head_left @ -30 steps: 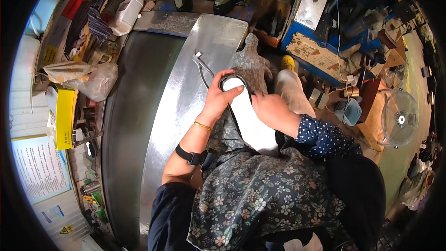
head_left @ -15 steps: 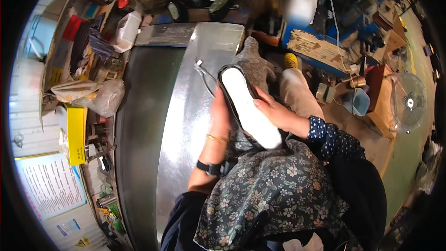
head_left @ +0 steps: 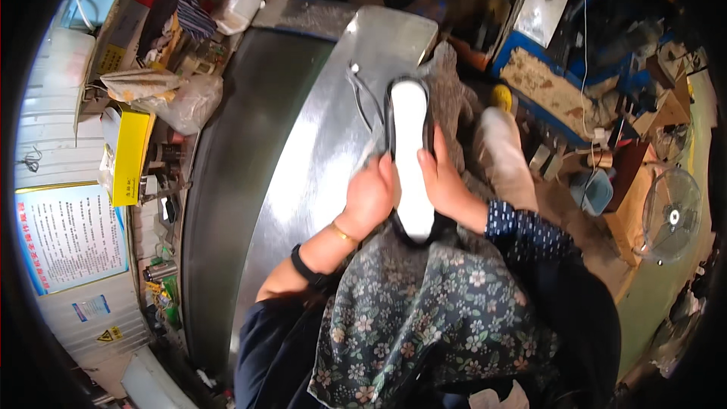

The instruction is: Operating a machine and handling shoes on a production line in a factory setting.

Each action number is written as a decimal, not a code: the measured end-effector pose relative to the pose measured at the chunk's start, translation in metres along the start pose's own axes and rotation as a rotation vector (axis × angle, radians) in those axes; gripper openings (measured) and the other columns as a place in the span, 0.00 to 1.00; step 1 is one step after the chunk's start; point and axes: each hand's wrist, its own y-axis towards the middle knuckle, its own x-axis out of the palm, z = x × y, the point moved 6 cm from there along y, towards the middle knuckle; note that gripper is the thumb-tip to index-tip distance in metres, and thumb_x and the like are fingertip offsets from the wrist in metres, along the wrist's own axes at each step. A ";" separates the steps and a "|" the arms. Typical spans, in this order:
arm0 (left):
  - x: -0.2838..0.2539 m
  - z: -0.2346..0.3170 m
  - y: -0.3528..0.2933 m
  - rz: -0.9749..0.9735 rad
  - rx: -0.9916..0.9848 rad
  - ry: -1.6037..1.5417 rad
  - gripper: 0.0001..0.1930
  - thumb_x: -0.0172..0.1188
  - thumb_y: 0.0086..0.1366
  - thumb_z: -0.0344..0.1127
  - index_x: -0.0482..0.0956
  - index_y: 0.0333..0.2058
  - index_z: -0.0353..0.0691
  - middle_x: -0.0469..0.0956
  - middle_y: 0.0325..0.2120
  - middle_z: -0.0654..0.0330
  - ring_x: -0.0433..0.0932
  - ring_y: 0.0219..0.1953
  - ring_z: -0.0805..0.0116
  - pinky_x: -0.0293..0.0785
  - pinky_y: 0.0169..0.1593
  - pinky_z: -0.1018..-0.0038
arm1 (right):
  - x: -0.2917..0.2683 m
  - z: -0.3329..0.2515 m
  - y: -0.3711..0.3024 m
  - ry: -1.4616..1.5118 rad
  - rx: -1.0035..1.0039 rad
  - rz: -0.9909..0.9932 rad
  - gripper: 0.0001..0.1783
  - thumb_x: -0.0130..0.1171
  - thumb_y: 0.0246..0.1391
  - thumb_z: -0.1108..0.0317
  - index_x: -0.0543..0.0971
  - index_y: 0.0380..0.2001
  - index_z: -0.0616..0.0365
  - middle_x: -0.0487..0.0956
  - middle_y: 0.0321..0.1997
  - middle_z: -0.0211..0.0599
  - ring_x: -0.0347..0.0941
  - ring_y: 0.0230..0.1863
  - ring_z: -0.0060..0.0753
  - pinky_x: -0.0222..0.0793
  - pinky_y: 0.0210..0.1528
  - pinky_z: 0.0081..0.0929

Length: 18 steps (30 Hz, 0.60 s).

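A shoe (head_left: 410, 129) lies lengthwise between my hands above my lap, its long white sole-shaped face turned up and a dark rim around it. My left hand (head_left: 371, 195) is closed against the left side of the shoe, thumb along the edge. On the opposite side my right hand (head_left: 448, 184) grips it, thumb resting on the white face. The fingers beneath are hidden. Beyond my left hand, a thin grey looped cord or wire (head_left: 364, 100) lies on the shiny metal bench top (head_left: 310, 132).
A dark belt-like strip (head_left: 254, 129) runs along the bench's left side. Left of it stand a yellow box (head_left: 130, 155) and a plastic bag (head_left: 198, 100). A grey cloth-like heap (head_left: 447, 83) lies beyond the shoe. At right are a blue bin (head_left: 594, 191) and a fan (head_left: 672, 216).
The shoe has turned from a slant to nearly straight ahead of me. My left hand, blurred beside it before, now grips its edge. The whole view has shifted and tilted.
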 end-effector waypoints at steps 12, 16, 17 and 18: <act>0.026 0.015 0.070 -0.109 -0.497 -1.713 0.25 0.46 0.74 0.53 0.74 0.53 0.36 0.79 0.47 0.56 0.77 0.50 0.65 0.72 0.56 0.67 | -0.037 -0.047 0.038 0.121 -0.161 -0.283 0.48 0.56 0.64 0.48 0.46 0.73 0.63 0.52 0.76 0.53 0.46 0.77 0.41 0.44 0.74 0.32; 0.011 0.061 0.064 -0.047 -0.113 -1.548 0.28 0.47 0.74 0.46 0.62 0.65 0.33 0.67 0.63 0.55 0.62 0.66 0.64 0.51 0.70 0.66 | -0.083 -0.066 0.015 0.586 -0.044 -0.220 0.55 0.66 0.46 0.79 0.48 0.74 0.58 0.62 0.70 0.40 0.56 0.70 0.29 0.56 0.67 0.26; 0.007 0.075 0.054 -0.119 -0.033 -1.524 0.31 0.49 0.73 0.46 0.59 0.67 0.33 0.63 0.66 0.55 0.59 0.68 0.63 0.47 0.72 0.64 | -0.103 -0.067 0.013 0.726 0.039 -0.166 0.54 0.66 0.43 0.79 0.52 0.73 0.58 0.62 0.71 0.39 0.55 0.71 0.29 0.53 0.69 0.24; 0.005 0.080 0.050 -0.204 0.085 -1.339 0.32 0.53 0.71 0.43 0.58 0.67 0.34 0.62 0.66 0.54 0.60 0.69 0.61 0.50 0.71 0.63 | -0.132 -0.076 0.012 0.612 0.003 -0.063 0.54 0.67 0.41 0.80 0.54 0.72 0.59 0.61 0.71 0.39 0.54 0.72 0.30 0.51 0.70 0.25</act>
